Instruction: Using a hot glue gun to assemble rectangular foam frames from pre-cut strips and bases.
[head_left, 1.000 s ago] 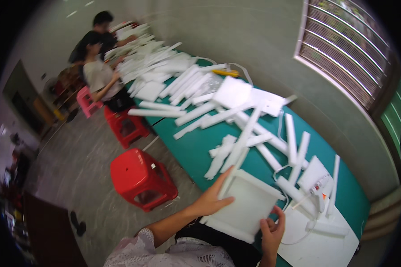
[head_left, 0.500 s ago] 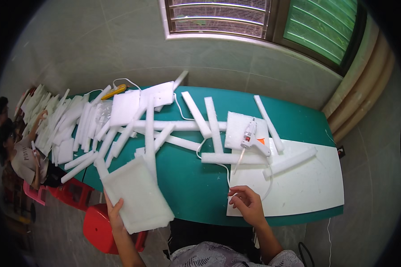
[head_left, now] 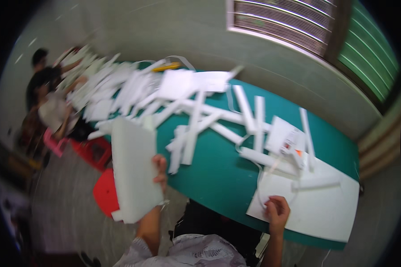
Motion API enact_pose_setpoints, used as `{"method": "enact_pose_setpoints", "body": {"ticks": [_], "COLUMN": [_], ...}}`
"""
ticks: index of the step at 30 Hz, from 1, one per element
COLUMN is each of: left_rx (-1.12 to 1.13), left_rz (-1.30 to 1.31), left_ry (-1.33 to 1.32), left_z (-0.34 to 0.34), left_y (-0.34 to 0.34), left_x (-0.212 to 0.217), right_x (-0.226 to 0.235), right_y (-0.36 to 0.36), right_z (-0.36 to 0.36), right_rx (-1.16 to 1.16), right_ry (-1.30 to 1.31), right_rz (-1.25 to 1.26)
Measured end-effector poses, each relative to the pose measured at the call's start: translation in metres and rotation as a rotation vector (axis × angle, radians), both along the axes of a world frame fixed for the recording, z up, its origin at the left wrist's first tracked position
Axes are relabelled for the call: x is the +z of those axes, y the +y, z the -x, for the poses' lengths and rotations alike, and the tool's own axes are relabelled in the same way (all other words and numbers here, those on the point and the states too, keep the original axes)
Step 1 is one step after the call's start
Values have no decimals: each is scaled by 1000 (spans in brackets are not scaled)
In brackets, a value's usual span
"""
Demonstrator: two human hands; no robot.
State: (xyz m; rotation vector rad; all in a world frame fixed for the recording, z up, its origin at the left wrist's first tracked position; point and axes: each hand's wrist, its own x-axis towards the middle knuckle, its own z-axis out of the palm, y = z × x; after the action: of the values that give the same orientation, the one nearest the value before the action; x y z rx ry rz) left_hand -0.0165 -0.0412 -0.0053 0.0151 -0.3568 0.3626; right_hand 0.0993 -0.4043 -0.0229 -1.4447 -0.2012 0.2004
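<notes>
The left hand (head_left: 159,172) grips a large white foam panel (head_left: 133,171) by its right edge, fingers curled over it, forearm rising from the lower edge; the panel hangs off the near side of the green table (head_left: 214,178). The right hand (head_left: 277,209) rests with fingers curled on the near edge of a white sheet (head_left: 316,209); whether it pinches anything cannot be told. Below the panel stands a red stool (head_left: 104,193). Beyond both hands, white foam strips (head_left: 196,124) lie scattered. Far left, other people (head_left: 44,89) sit at the table's end.
</notes>
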Motion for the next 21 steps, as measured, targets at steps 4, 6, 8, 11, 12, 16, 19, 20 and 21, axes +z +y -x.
{"method": "enact_pose_setpoints", "body": {"ticks": [4,6,8,11,12,16,19,20,21], "left_rx": [-10,-52,-36,-25,-19,-11,-45,-26,-13], "left_rz": [42,66,59,60,65,37,25,0,-23], "left_ry": [-143,-221,-225,-226,-225,-239,-264,-249,-233], "left_z": [-22,-20,-19,-21,-22,-21,-24,-27,-31], "left_y": [-18,-17,-17,-18,-18,-19,-19,-21,-22], "left_x": [39,47,49,51,52,58,58,59,57], "right_x": [-10,-14,-17,-18,-19,-18,-17,-19,-21], "right_y": [-2,1,0,-2,-2,-2,-4,-8,-12], "right_z": [6,6,7,6,6,8,9,9,9], "right_rx": [-15,8,16,15,18,22,8,5,-5], "right_ry": [-9,-57,-63,-70,-73,-93,-89,-72,-54], "right_rz": [22,23,18,23,32,30,48,30,14]}}
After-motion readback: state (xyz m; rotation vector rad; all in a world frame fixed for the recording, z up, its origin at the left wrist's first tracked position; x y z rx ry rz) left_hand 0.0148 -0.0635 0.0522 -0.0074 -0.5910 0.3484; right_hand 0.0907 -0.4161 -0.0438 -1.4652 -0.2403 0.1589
